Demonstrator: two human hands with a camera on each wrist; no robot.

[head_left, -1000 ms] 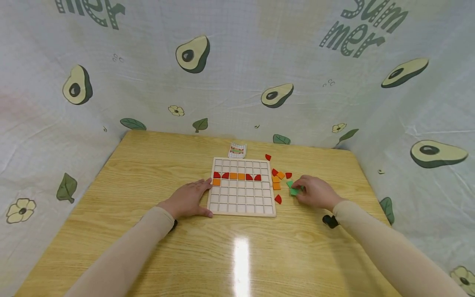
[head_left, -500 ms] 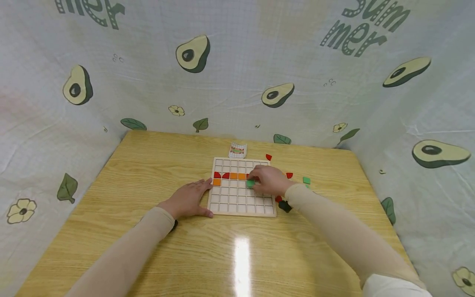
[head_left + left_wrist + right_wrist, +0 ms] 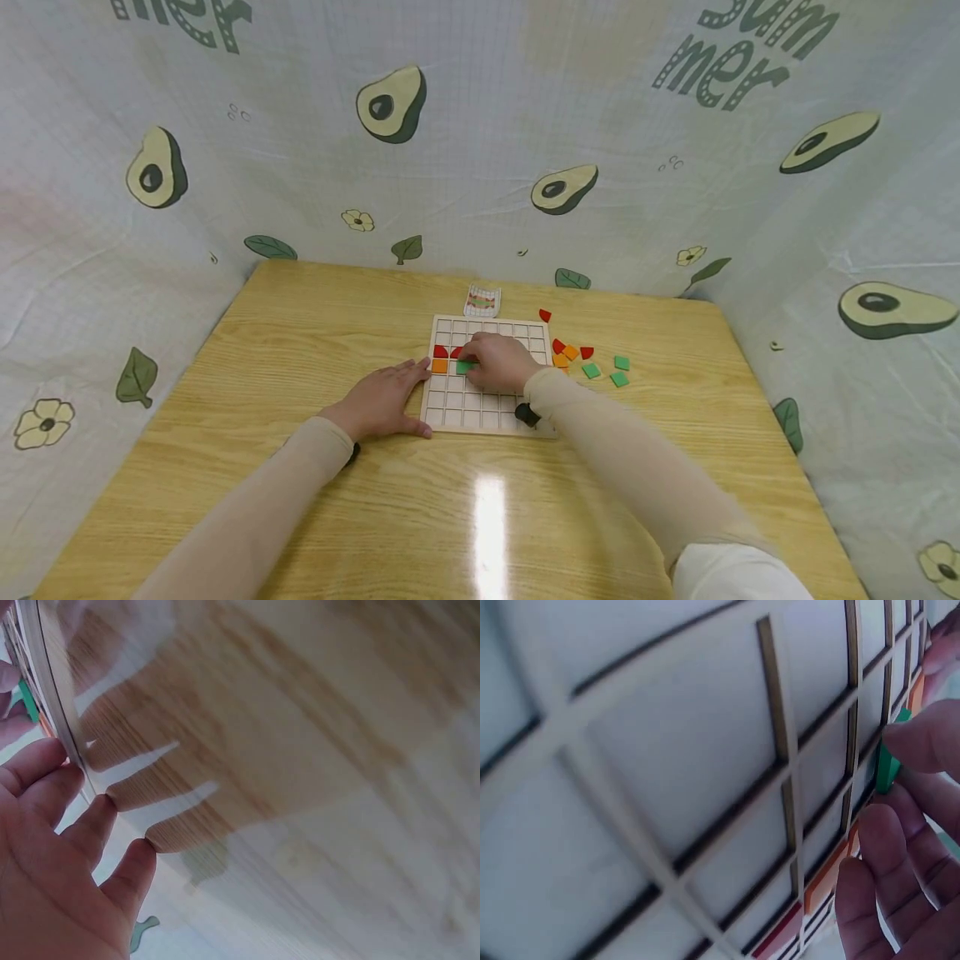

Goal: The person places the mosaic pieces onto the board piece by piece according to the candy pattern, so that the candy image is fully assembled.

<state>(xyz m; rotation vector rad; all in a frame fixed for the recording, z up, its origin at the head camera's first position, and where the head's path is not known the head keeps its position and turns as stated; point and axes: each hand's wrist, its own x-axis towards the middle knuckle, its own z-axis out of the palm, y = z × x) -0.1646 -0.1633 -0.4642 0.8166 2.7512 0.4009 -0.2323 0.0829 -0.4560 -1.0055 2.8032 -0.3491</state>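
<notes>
The right hand (image 3: pixel 501 364) pinches a green tile (image 3: pixel 463 367) between clamped fingers, over the board (image 3: pixel 453 400). The left hand (image 3: pixel 381 402), fingers spread, touches the board's left edge. An orange tile (image 3: pixel 439 366) sits between both hands' fingers. Beyond the right fingers lies a card (image 3: pixel 482 301); to their right, loose tiles (image 3: pixel 592 371) rest on the tabletop (image 3: pixel 375 500).

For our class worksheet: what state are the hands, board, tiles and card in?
Board, flat, partly filled.
Right hand, pinching a green tile at the board.
Left hand, touching the board's left edge.
Placed tiles, set in the board.
Loose tiles, lying off the board.
Pattern card, bowed, beyond the board.
</notes>
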